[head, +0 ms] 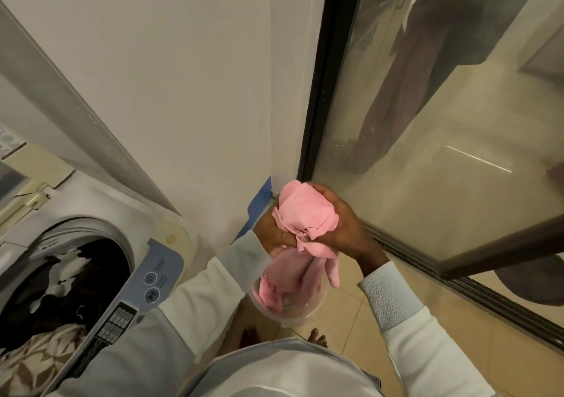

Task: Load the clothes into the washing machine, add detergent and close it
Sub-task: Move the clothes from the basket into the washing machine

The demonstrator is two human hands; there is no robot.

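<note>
A pink garment (305, 213) is bunched between both my hands above a clear plastic tub (305, 314) on the floor; its lower end hangs into the tub. My left hand (270, 228) grips its left side and my right hand (341, 225) wraps round its right side. At lower left stands the top-loading washing machine (158, 277), its lid raised and its drum (70, 286) open, with dark, white and brown patterned clothes inside.
A white wall rises straight ahead, with blue tape (258, 204) at its base. A dark-framed sliding glass door (427, 121) fills the right side, its track along the tiled floor. My bare feet (317, 337) stand beside the tub.
</note>
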